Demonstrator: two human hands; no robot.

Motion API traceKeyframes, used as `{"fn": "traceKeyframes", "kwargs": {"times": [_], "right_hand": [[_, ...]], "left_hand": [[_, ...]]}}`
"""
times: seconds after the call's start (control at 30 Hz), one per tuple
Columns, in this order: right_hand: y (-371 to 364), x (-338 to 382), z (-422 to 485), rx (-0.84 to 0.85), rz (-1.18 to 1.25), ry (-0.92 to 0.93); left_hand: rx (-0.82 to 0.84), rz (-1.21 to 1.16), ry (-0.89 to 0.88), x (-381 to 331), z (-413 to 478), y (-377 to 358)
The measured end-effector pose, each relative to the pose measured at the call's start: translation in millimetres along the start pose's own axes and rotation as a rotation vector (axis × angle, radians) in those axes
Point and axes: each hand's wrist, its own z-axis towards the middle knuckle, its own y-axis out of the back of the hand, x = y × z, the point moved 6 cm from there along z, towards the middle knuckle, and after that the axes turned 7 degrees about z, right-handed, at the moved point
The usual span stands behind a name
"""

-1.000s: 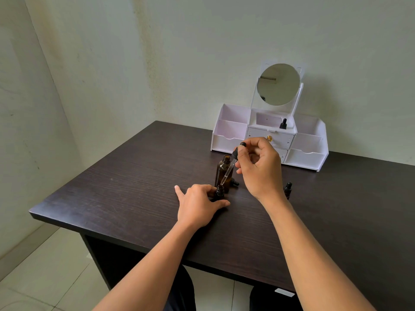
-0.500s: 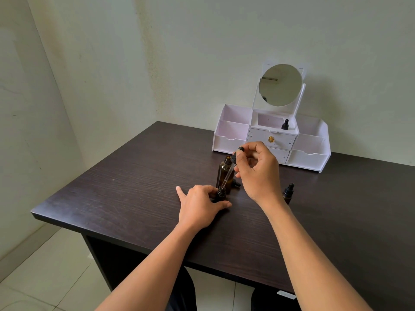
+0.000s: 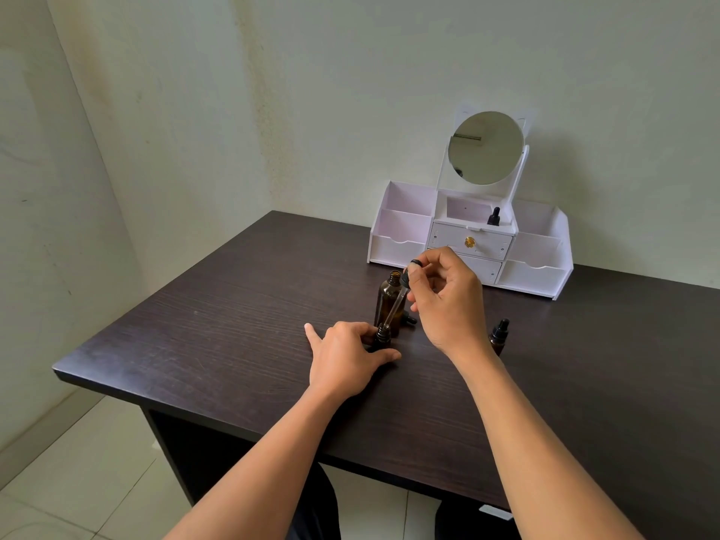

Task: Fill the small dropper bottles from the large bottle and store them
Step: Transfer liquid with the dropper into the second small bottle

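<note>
clearly the left hand [image 3: 346,356] curls its thumb and fingers round the small dropper bottle [image 3: 383,335], upright on the table [image 3: 233,305] just in front of the large bottle [image 3: 383,300], likely to steady it for filling. the right hand [image 3: 444,302] pinches the pipette [image 3: 397,302] by its bulb; its glass stem slants, tip down-left at the small bottle's mouth, bulb up-right.

Head camera looking forward and down, sitting close above and behind left hand [image 3: 343,358] and right hand [image 3: 448,302], both showing mid-frame; table [image 3: 233,305] spreading around them, wall [image 3: 389,72] rising beyond.
</note>
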Motion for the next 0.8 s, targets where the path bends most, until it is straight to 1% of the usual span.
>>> {"fn": "traceKeyframes", "kwargs": {"times": [0.2, 0.37, 0.47, 0.8], "right_hand": [[-1.5, -3.6, -0.5, 0.024, -0.037, -0.011], [-2.5, -4.5, -2.6, 0.026, 0.049, -0.069], [-2.9, -5.8, -2.4, 0.025, 0.044, -0.086], [-6.0, -6.8, -0.5, 0.049, 0.021, -0.082]], "left_hand": [[0.000, -0.003, -0.002, -1.1, -1.1, 1.1], [0.005, -0.007, 0.005, -0.2, -0.7, 0.6], [0.000, -0.004, 0.003, -0.5, -0.8, 0.8], [0.009, 0.002, -0.001, -0.7, 0.1, -0.1]]}}
